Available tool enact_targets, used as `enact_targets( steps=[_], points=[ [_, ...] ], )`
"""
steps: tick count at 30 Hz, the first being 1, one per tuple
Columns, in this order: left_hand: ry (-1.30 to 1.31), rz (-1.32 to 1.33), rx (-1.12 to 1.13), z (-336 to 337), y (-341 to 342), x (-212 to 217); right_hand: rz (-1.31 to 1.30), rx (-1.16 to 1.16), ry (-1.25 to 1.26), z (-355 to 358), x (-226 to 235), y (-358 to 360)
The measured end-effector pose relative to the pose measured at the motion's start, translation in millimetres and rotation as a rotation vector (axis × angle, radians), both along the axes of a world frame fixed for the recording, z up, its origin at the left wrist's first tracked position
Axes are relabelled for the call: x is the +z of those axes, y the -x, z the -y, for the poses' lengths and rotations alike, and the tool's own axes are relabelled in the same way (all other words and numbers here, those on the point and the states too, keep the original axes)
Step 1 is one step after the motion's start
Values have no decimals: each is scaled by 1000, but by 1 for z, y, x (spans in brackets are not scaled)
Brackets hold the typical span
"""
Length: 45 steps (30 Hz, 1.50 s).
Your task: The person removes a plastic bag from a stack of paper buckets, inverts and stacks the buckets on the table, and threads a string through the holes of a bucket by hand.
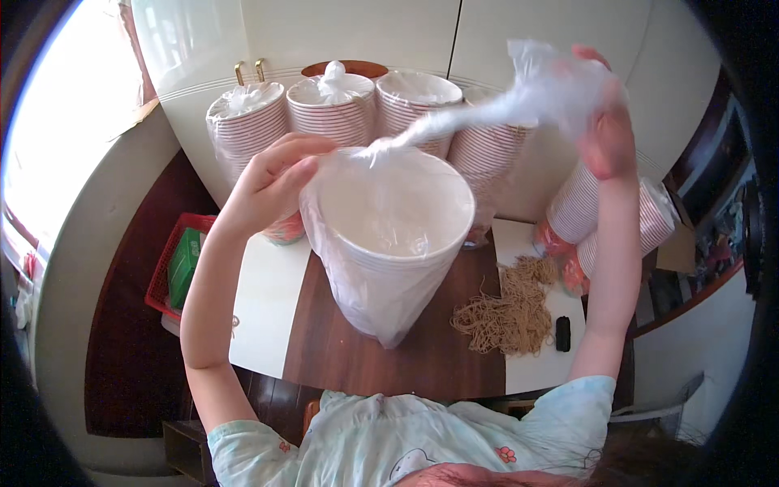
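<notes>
We see a stack of white paper cups wrapped in a clear plastic bag (388, 243), standing on the brown table; our left hand (272, 183) steadies its rim while our right hand (604, 122) pulls the twisted bag top up and to the right. Behind it, against the white wall, stand four bagged stacks of red-striped cups (333, 105), their tops tied. Two more bagged stacks (584, 215) lean at the right. At the left, a green box (185, 260) sits in a red basket (162, 276).
</notes>
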State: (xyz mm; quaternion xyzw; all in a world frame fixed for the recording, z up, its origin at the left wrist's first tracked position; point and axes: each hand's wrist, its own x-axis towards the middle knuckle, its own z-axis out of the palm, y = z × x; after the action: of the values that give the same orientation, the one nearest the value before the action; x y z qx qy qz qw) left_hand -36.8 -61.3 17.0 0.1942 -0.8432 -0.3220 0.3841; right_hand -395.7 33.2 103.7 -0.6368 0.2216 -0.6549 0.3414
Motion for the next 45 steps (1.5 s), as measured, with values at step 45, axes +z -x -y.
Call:
enact_targets(
  steps=[45],
  points=[
    [-555,-336,729,-67,-5,-399,132,-588,-869,-37,-460,-88]
  ],
)
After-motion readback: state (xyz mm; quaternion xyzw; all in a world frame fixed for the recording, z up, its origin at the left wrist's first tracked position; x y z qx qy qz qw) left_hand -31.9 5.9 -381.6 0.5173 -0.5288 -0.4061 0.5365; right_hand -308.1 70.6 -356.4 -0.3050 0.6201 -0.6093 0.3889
